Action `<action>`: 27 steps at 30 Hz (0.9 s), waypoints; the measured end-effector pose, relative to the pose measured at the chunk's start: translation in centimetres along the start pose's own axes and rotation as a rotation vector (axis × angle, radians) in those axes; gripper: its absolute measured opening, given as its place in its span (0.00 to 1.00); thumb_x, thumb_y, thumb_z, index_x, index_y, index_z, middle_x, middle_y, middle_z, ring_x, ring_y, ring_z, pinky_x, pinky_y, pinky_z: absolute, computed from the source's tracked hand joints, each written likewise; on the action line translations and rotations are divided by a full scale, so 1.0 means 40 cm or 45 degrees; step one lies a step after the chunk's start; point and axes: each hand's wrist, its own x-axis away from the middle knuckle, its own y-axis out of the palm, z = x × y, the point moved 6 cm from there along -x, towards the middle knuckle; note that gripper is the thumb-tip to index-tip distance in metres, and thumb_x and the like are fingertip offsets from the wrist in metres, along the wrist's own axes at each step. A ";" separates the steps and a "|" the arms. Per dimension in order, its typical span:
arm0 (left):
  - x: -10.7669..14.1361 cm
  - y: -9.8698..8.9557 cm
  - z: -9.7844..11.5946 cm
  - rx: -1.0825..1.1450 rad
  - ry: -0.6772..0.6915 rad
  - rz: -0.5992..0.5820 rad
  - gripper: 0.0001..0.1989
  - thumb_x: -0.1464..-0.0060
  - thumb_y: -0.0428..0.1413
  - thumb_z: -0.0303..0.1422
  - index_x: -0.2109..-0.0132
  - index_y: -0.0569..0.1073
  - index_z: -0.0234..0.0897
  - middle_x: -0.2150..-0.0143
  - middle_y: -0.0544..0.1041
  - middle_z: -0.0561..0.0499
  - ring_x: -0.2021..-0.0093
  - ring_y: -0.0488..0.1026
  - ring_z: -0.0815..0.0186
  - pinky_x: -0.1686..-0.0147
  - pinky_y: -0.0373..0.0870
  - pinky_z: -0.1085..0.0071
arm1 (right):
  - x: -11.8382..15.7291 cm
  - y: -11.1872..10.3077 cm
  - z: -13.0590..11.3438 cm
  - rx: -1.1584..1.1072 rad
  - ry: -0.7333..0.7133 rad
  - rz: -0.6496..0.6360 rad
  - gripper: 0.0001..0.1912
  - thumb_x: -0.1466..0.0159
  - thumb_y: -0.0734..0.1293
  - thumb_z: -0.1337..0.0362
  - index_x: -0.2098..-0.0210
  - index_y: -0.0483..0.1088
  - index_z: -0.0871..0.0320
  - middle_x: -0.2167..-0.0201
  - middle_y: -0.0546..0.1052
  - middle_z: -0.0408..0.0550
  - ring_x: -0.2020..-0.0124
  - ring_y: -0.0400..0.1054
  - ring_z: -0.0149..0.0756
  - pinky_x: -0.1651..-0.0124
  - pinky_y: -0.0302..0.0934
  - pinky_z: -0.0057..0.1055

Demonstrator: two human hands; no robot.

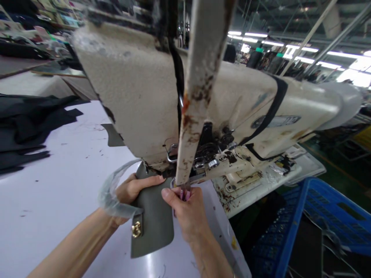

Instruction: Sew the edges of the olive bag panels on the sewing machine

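Sewing floor, white worktop (52, 231) at lower left: a grey leather bag flap (152, 227) stands tilted beneath an industrial sewing machine head (136, 96), left hand (131, 193) fingers clamped across it, right hand (188, 216) fingers pinched together beside the presser foot (182, 184), steadying it there

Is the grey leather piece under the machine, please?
Yes, the grey leather piece is under the machine head; left hand and right hand hold it.
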 end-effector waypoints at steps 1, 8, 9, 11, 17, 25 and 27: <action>0.005 0.002 -0.010 -0.015 -0.011 -0.025 0.31 0.64 0.75 0.39 0.52 0.80 0.29 0.67 0.84 0.40 0.72 0.81 0.53 0.72 0.82 0.59 | 0.002 -0.002 0.006 -0.050 0.015 0.023 0.17 0.43 0.75 0.57 0.80 0.69 0.59 0.83 0.59 0.37 0.79 0.51 0.26 0.75 0.49 0.27; 0.026 0.020 -0.027 0.043 0.059 0.046 0.33 0.62 0.74 0.41 0.47 0.79 0.35 0.57 0.85 0.40 0.69 0.82 0.53 0.68 0.83 0.58 | 0.014 -0.022 0.006 -0.047 0.022 0.039 0.16 0.44 0.75 0.55 0.77 0.75 0.61 0.81 0.69 0.41 0.78 0.60 0.29 0.72 0.59 0.28; 0.027 0.024 -0.022 0.041 0.082 0.042 0.35 0.62 0.75 0.41 0.46 0.79 0.35 0.56 0.84 0.40 0.68 0.82 0.53 0.67 0.83 0.59 | 0.016 -0.023 0.005 -0.036 0.031 0.037 0.16 0.43 0.75 0.54 0.77 0.75 0.61 0.81 0.70 0.42 0.78 0.61 0.30 0.72 0.60 0.28; 0.031 0.027 -0.007 0.012 0.184 0.061 0.36 0.64 0.75 0.40 0.46 0.79 0.34 0.53 0.84 0.41 0.65 0.83 0.54 0.66 0.83 0.63 | 0.021 -0.024 0.006 -0.020 0.055 0.040 0.16 0.42 0.74 0.53 0.76 0.76 0.61 0.81 0.71 0.43 0.77 0.63 0.31 0.72 0.60 0.28; 0.033 0.014 -0.001 -0.067 0.345 0.173 0.31 0.62 0.75 0.40 0.49 0.80 0.37 0.52 0.84 0.46 0.65 0.83 0.58 0.67 0.82 0.69 | 0.024 -0.030 0.014 -0.038 0.055 0.052 0.14 0.41 0.73 0.56 0.75 0.76 0.60 0.81 0.69 0.42 0.79 0.60 0.30 0.73 0.59 0.28; 0.000 -0.001 -0.003 -0.095 0.404 0.170 0.30 0.63 0.73 0.41 0.50 0.81 0.37 0.58 0.85 0.48 0.66 0.81 0.59 0.70 0.80 0.70 | 0.005 -0.025 0.001 -0.048 0.016 0.033 0.16 0.43 0.73 0.56 0.80 0.70 0.58 0.82 0.64 0.40 0.78 0.56 0.29 0.73 0.57 0.28; -0.009 -0.007 -0.011 -0.091 0.386 0.160 0.29 0.63 0.73 0.42 0.52 0.81 0.37 0.60 0.84 0.48 0.67 0.80 0.58 0.70 0.80 0.68 | 0.004 -0.026 -0.003 -0.011 0.015 0.041 0.16 0.43 0.72 0.56 0.80 0.70 0.58 0.82 0.65 0.40 0.78 0.58 0.30 0.73 0.58 0.28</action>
